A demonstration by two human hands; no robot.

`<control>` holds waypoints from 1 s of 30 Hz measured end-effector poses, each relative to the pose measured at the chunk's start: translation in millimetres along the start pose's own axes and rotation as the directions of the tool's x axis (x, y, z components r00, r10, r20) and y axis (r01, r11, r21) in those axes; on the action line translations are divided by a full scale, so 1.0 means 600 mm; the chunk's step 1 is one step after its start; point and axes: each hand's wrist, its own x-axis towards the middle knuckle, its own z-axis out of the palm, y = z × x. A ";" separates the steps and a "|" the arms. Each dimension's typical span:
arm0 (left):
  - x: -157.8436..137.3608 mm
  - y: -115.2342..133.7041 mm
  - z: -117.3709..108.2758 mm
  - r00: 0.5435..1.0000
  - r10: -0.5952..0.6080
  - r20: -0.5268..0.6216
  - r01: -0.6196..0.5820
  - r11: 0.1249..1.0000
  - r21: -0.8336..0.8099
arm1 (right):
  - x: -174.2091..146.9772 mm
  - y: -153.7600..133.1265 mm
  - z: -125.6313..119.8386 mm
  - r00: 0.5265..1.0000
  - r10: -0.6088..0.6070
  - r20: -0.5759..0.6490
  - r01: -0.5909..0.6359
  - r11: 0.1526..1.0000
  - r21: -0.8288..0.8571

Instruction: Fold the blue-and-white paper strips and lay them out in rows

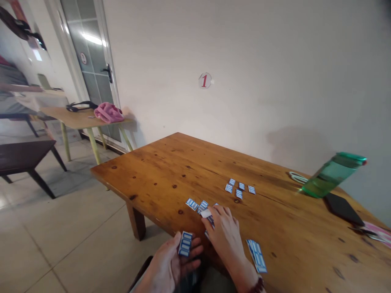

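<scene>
My left hand (166, 260), palm up at the table's front edge, has a small blue-and-white card (185, 243) under its thumb; whether it is one card or a stack I cannot tell. Over the table, my right hand (226, 234) pinches another card (206, 213), whose white side partly shows. The fingers of that hand hide some cards beneath them. Just beyond lie a flat card (192, 204) and an overlapping one (203, 206). Farther off, several smaller-looking pieces (239, 193) form a loose group. A fanned pile of cards (257, 256) lies right of my right wrist.
On the wooden table (159, 175), a tilted green bottle (332, 175) stands at the right near a white coiled cable (297, 177) and a black flat object (343, 208). Scissors (368, 232) lie beside a pink sheet. A dark bench (24, 154) is at left.
</scene>
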 end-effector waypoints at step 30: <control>0.006 0.002 -0.010 0.997 -0.032 0.076 0.035 0.999 -0.037 | 0.028 0.009 0.003 0.997 0.057 0.055 -0.076 0.884 0.460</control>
